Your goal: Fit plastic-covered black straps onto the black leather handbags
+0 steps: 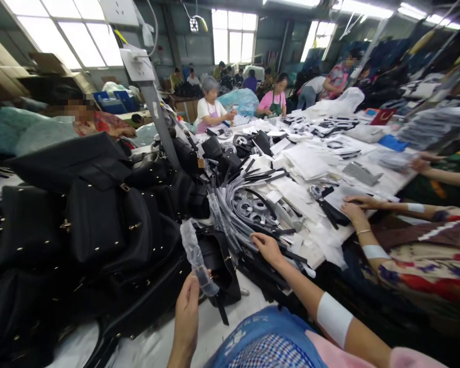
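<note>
My left hand (186, 306) pinching one plastic-wrapped strap (194, 253), my right hand (267, 246) spread on the strap pile (233, 214), too tangled to count

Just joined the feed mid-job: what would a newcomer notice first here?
The heap of black bags fills the left of the view, gold studs showing. At bottom centre the left hand holds up a clear plastic sleeve, while the right hand lies on a bundle of wrapped straps in the middle. Beyond, white sheets cover the right side, where a co-worker's hands rest.
</note>
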Motion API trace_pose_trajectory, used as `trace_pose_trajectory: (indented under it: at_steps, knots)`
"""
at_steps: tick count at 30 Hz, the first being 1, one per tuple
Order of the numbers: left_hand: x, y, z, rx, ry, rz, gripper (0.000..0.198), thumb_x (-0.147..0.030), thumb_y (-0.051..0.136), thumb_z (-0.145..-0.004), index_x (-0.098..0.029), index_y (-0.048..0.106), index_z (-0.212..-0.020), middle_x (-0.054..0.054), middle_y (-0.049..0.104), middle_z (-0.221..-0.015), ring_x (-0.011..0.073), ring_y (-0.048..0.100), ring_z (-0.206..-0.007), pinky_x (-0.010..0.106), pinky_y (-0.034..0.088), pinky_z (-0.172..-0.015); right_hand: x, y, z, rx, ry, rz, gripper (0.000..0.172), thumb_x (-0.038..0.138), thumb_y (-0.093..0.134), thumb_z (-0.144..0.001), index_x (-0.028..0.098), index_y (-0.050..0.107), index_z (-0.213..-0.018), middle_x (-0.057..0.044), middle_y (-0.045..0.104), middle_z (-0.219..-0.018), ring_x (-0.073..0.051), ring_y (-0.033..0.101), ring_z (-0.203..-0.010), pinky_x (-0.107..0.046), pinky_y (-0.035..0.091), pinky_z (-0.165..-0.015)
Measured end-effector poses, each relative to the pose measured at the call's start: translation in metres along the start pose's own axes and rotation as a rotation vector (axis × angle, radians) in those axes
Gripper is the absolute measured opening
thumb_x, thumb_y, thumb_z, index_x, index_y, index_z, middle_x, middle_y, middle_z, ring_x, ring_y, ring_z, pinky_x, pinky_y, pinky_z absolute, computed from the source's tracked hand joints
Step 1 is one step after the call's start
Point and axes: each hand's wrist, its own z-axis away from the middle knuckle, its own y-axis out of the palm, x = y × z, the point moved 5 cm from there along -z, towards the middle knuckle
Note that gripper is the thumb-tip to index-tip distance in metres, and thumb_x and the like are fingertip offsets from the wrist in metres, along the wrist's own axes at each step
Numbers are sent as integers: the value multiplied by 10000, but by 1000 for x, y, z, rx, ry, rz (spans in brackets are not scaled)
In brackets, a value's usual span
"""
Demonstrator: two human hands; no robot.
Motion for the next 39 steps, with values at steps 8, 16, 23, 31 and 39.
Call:
trace_pose_trajectory:
  at_steps: [8, 16, 23, 31, 39]
  knots:
    - [11, -5, -9, -291, -95, 24, 624, -696, 590, -733, -200, 668, -1104, 102, 740, -1056, 322, 680, -1021, 471, 521, -959, -41, -8, -127, -63, -2, 294, 338, 174, 449, -862, 155, 672, -1115, -97, 712, -1029, -209, 656, -932, -367, 501, -879]
    - [15, 0, -2, -486, -101, 7, 684, -719, 606, -698, -179, 658, -1115, 120, 749, -996, 317, 707, -928, 464, 543, -916, -35, 21, -206, 294, -348, 651, 247, 41, 513, -809, 152, 733, -794, -180, 688, -1011, -288, 520, -1111, -389, 357, -981]
    - [12, 8, 10, -561, -105, 39, 682, -673, 653, -691, -148, 658, -1127, 140, 750, -982, 318, 706, -930, 464, 521, -938, -47, 13, -214, 324, -486, 894, 293, 42, 475, -818, 142, 747, -857, -182, 617, -1169, -328, 412, -1233, -505, 171, -1101]
    - [-9, 9, 9, -430, -29, 56, 576, -560, 632, -797, -178, 630, -1228, 148, 661, -1236, 293, 582, -1201, 427, 419, -1061, 1, -17, -212, 158, -416, 848, 253, 325, 542, -886, 165, 736, -915, -157, 645, -1162, -326, 474, -1159, -462, 320, -975]
    - [-40, 13, -21, -258, 19, 207, 519, -510, 615, -836, -181, 626, -1237, 149, 631, -1282, 285, 605, -1155, 435, 461, -1000, 99, 8, -84, 444, -85, -131, 510, 645, 486, -860, 175, 613, -708, 9, 563, -645, -142, 490, -618, -259, 341, -588]
